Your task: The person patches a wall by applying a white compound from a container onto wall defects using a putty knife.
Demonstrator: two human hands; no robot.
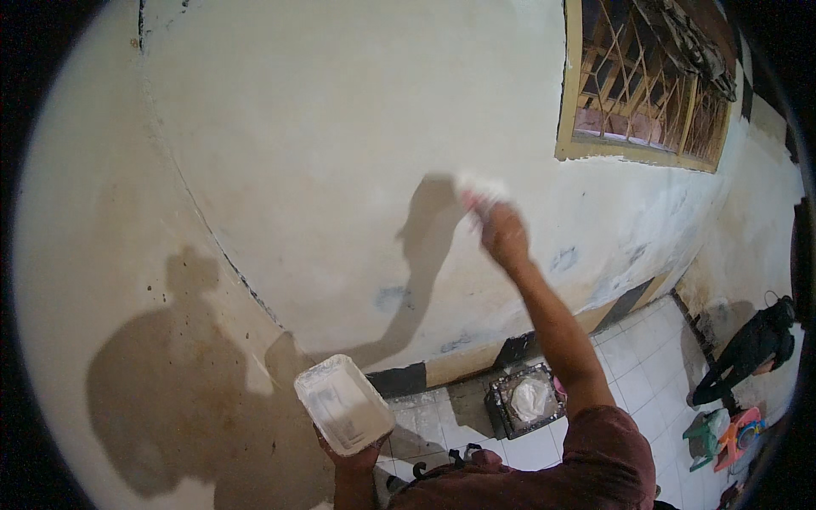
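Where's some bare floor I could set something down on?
The widest patch is the white tiles between the box and the green stool. A smaller, partly shaded one shows between the tub and the box. It's crowded where the green stool nears the red stool, and on the box, which holds a white bag.

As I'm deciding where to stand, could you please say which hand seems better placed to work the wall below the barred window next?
Probably the right hand: it holds an apparent brush, blurred, before the wall, nearer the barred window. The left hand is lower, supporting a white rectangular tub.
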